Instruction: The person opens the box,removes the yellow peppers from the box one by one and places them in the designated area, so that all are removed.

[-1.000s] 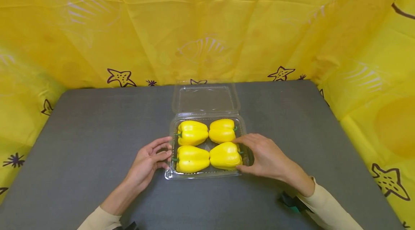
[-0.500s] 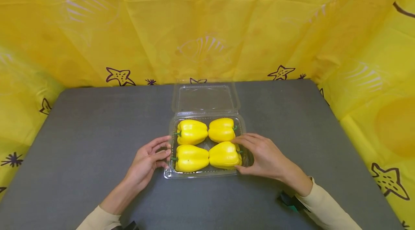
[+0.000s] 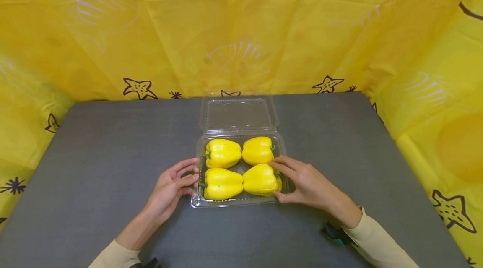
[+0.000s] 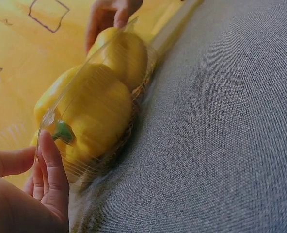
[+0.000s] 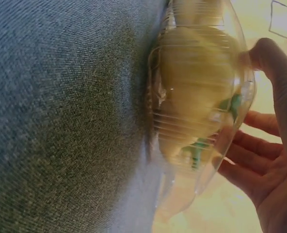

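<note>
Several yellow bell peppers sit in a clear hinged plastic container (image 3: 241, 205), whose lid (image 3: 238, 115) lies folded back at the far side. My right hand (image 3: 311, 184) reaches over the right rim and holds the front right bell pepper (image 3: 259, 180) between thumb and fingers. At the container's left rim, my left hand (image 3: 170, 190) pinches the edge, beside the front left bell pepper (image 3: 224, 184). Behind these lie the back left bell pepper (image 3: 223, 153) and the back right bell pepper (image 3: 258, 150). In the right wrist view, the clear wall partly blurs the right fingertips.
The container stands on a grey cloth-covered table (image 3: 124, 146). A yellow patterned curtain (image 3: 241, 29) rises along the table's back and both sides. Dark straps (image 3: 333, 234) show near the cream sleeves (image 3: 381, 243).
</note>
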Demonstrator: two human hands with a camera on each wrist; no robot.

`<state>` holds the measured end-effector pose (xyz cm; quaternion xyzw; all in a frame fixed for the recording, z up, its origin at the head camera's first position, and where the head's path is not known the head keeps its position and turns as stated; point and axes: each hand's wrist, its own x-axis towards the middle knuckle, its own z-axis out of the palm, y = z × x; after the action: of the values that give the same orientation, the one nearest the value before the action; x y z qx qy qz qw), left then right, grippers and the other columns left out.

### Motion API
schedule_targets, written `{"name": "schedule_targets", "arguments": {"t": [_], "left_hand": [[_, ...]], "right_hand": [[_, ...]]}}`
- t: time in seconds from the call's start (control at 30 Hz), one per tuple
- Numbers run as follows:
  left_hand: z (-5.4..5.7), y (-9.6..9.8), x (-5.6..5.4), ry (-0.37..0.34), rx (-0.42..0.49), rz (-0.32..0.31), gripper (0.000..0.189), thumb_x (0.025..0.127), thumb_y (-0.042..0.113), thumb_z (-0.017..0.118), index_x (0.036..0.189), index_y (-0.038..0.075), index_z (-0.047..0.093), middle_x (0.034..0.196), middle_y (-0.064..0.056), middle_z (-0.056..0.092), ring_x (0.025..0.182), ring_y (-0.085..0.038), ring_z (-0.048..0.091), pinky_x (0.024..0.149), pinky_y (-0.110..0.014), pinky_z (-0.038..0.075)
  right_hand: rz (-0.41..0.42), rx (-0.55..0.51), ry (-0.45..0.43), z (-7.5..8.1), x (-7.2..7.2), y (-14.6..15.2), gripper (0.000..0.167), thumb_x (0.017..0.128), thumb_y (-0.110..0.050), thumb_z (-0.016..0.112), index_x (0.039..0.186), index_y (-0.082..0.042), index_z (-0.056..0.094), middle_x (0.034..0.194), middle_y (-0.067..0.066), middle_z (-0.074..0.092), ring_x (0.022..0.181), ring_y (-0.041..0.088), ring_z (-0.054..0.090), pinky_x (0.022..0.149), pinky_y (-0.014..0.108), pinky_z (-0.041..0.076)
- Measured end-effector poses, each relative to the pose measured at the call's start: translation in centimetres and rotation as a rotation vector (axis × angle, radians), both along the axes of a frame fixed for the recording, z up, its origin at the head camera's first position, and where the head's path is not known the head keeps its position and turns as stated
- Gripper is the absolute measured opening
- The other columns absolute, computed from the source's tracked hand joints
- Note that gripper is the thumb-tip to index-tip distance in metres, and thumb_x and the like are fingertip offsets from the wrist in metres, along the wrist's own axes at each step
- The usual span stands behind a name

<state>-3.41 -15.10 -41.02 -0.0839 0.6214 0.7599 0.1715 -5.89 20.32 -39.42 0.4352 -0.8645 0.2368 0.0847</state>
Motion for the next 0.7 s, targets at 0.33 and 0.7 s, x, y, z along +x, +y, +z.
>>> {"name": "schedule_targets", "arguments": {"t": [0.33,0.7], "left_hand": [[-0.09,-0.01,0.06,0.015,0.012,0.004,0.051,0.092,-0.002,0.062,0.138,-0.007,0.042,0.102,-0.004,0.059,0.076,-0.012,0.058,0.059,-0.026,0.056],[-0.20,0.00,-0.01,0.014,0.010,0.007,0.052,0.091,-0.003,0.062,0.139,-0.007,0.042,0.102,-0.003,0.060,0.075,-0.012,0.058,0.059,-0.026,0.055]], "right_hand": [[-0.070,-0.025,-0.131,0.55,0.44,-0.28,0.068,0.079,-0.037,0.078,0.135,-0.007,0.054,0.129,0.004,0.051,0.105,0.017,0.059,0.085,0.037,0.056],[-0.045,-0.058,-0.151,0.80,0.37,-0.20,0.066,0.080,-0.043,0.080,0.131,-0.008,0.058,0.129,0.002,0.057,0.114,0.019,0.057,0.094,0.039,0.052]]}}
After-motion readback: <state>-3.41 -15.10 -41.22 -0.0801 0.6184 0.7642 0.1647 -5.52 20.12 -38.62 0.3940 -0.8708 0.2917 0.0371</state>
